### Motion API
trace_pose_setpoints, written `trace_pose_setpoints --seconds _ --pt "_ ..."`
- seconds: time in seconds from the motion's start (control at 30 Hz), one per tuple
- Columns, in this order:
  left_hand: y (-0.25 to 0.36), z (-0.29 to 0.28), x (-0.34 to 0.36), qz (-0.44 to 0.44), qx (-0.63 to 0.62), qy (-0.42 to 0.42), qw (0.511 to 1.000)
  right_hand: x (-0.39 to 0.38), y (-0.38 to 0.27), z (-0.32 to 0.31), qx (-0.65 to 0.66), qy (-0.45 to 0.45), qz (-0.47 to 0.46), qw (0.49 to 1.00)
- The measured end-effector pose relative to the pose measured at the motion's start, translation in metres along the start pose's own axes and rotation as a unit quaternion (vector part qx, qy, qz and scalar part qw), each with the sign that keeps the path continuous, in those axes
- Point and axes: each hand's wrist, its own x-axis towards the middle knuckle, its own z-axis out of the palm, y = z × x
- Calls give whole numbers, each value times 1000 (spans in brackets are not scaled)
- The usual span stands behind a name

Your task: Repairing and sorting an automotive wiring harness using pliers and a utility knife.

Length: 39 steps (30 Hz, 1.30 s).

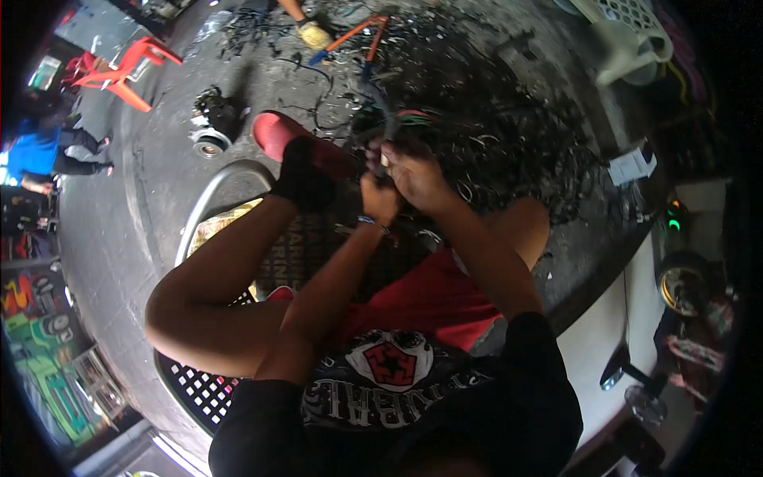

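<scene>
Evidently the thing in hand is a dark, cable-like length, running up from the fists just above the middle of the frame. We see the right hand closed around its lower end, with a small pale piece showing by the thumb; we cannot tell what that piece is. The left hand presses close beside it, fingers curled, but blur hides what it grips, if anything. With the two hands so tight together, we judge that a sudden slip could drive one into the other, bare skin having no protection.

Just above, the dark length reaches toward an orange-handled tool at top centre; if they are tangled, a hard pull could drag the tool along. Around both, we find scrap pieces strewn rightward, where a dropped bit could get lost. The red shoe, left of the hands, sits near enough that a downward slip could strike it.
</scene>
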Motion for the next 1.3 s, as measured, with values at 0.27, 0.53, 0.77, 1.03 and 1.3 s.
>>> trace_pose_setpoints --seconds 0.27,0.53,0.77,1.03,1.3 --pt "55 -25 48 -58 -72 62 994 -19 42 -98 -130 118 262 949" --pt "86 -27 46 -105 -174 55 977 -13 39 -50 -265 33 60 962" --pt "82 -22 44 -155 -181 -10 971 -9 17 -25 -41 -30 95 994" --pt "91 -9 37 -170 -312 -17 935 -6 12 -25 130 20 183 974" --pt "94 -10 28 -227 -470 -93 848 -2 11 -17 222 -85 343 909"
